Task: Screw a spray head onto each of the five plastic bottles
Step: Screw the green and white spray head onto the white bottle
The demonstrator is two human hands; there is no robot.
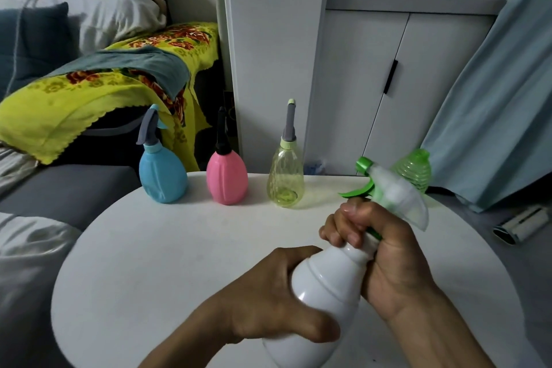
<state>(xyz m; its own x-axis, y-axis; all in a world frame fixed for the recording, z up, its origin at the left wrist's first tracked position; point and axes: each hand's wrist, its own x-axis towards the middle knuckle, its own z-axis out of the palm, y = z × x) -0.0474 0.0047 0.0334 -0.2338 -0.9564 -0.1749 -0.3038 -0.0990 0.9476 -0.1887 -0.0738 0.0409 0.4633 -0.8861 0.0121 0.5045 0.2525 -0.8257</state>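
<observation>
— White plastic, that rounded bottle held tilted over the round white bench?
— Yes. The left hand is wrapped closed round its body; the right hand is curled tight at its neck, below the green-and-translucent spray head.
— And the others?
— Along the far edge stand a blue plastic bottle, a pink one and a clear yellow one, each with a head on. A ribbed green bottle stands behind the spray head.
</observation>
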